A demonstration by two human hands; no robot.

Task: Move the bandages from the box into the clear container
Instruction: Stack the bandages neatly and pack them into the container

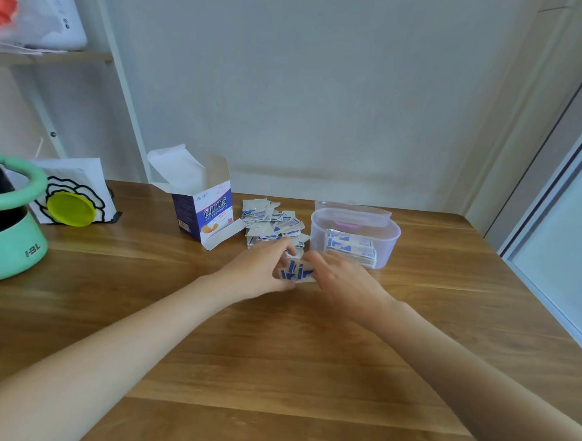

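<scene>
Wooden surface (180,315) set against a pale wall. Both hands meet near its middle: the left hand (258,272) and the right hand (343,285) together hold a small stack of bandages (294,273), fingers curled round it from either side, so each grip is closed on the stack. Just behind them lies a loose pile of bandages (273,224), spread on the wood between the box (204,210) and the clear container (355,235). The box stands open, flaps up, to the left of the pile. The clear container stands to the right, uncovered, with more bandages lying inside; its lid (352,211) sits just behind it. A green pot (12,230) stands at the far left edge.
</scene>
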